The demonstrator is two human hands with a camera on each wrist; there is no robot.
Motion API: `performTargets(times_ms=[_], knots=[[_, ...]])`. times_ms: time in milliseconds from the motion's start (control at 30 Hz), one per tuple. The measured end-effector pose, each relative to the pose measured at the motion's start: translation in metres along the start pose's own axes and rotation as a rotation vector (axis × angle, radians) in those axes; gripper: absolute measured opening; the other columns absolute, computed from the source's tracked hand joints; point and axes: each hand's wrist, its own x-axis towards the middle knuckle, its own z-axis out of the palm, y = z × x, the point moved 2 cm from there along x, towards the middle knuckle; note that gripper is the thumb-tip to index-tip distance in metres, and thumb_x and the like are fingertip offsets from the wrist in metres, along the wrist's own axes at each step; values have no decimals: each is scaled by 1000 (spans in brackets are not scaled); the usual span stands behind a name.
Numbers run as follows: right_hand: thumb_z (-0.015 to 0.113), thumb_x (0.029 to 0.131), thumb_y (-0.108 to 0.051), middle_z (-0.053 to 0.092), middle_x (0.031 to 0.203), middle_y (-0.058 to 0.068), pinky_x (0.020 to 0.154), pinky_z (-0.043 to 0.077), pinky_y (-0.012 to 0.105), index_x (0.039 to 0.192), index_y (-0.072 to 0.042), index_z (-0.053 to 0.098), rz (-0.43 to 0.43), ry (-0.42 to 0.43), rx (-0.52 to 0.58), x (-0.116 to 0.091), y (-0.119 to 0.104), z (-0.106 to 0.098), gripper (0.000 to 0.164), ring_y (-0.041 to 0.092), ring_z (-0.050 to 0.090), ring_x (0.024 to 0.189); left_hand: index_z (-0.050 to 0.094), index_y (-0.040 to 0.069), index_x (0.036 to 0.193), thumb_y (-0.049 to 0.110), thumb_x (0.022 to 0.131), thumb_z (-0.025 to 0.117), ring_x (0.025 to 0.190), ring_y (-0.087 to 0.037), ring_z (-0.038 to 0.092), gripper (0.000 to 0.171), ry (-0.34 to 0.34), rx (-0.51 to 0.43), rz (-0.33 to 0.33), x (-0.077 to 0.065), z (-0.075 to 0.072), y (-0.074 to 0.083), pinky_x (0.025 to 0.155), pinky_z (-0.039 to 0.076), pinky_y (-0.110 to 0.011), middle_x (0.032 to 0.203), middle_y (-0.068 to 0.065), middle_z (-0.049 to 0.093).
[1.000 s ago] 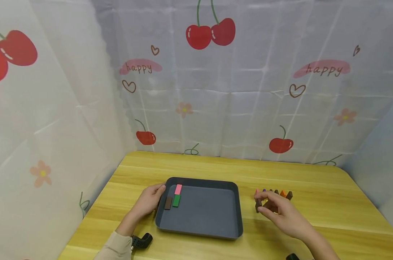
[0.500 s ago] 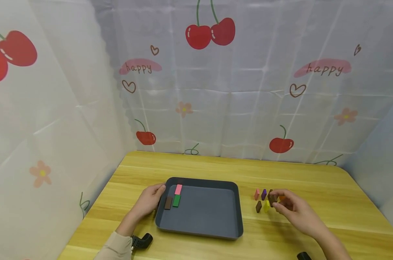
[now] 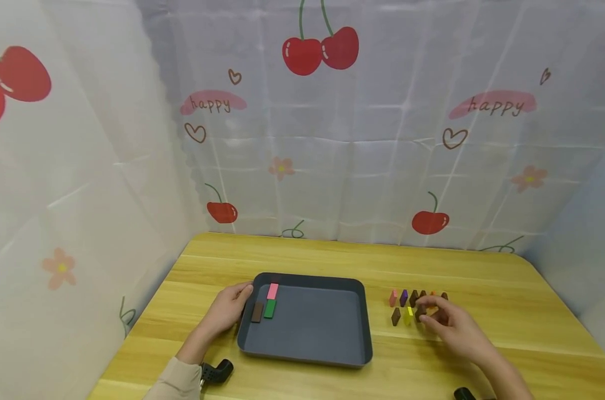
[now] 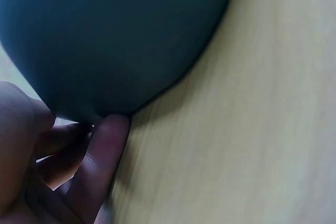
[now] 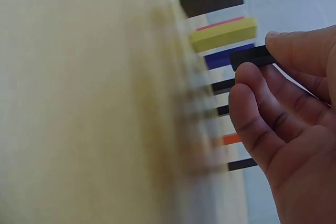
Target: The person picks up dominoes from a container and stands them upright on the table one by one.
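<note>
My left hand (image 3: 228, 306) grips the left wall of a dark grey tray (image 3: 302, 360), thumb over the rim. In the left wrist view its fingers (image 4: 107, 148) press at the tray's corner (image 4: 121, 51). Inside the tray's left side lie a pink domino (image 3: 273, 291), a green domino (image 3: 269, 309) and a brown domino (image 3: 257, 312). On the right, my right hand (image 3: 454, 326) pinches a dark brown domino (image 5: 249, 56) between thumb and fingers. This domino stands upright beside a yellow domino (image 3: 408, 316), with another dark brown domino (image 3: 396, 316) left of that.
Behind the front dominoes stands a row with a pink domino (image 3: 393, 298), a purple domino (image 3: 404, 298), several dark ones and an orange domino (image 5: 231, 139), partly hidden by the right hand. A printed curtain (image 3: 352, 166) rises behind the wooden table (image 3: 332, 383).
The right hand has let go of the front-left dark domino and moved right. It now holds another dark domino, lowered slightly beside the yellow one. The left hand and tray stay put.
</note>
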Motion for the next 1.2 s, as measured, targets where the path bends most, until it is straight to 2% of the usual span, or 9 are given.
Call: performTargets(times_ms=[233, 333, 667, 1200], knots=[[67, 101, -17, 69, 112, 10, 60, 50, 25, 133, -8, 63, 3, -12, -20, 5, 7, 6, 33, 8, 60, 77, 62, 10, 144, 33, 111, 47, 137, -33, 57, 43, 4, -8, 1, 0, -1, -1, 115, 46, -54, 140, -11, 66], [66, 101, -16, 69, 112, 9, 59, 49, 26, 133, -10, 63, 14, -16, -24, 7, 9, 7, 32, 9, 60, 77, 62, 11, 144, 33, 111, 48, 137, -33, 57, 43, 9, -5, 1, 0, -2, -2, 116, 46, -54, 140, -10, 66], [68, 100, -14, 67, 124, 13, 64, 52, 25, 133, -10, 63, 37, -30, -45, 5, 12, 9, 34, 11, 64, 85, 61, 9, 145, 31, 111, 47, 140, -35, 54, 43, 4, 2, 6, -1, -2, 0, 116, 45, -56, 142, -12, 65], [71, 98, -12, 64, 131, 19, 67, 57, 24, 135, -5, 60, 28, -30, 6, 1, 15, 9, 39, 10, 69, 89, 62, 10, 144, 33, 111, 47, 138, -33, 56, 43, -3, -1, 11, 0, 0, 0, 116, 45, -55, 140, -10, 66]])
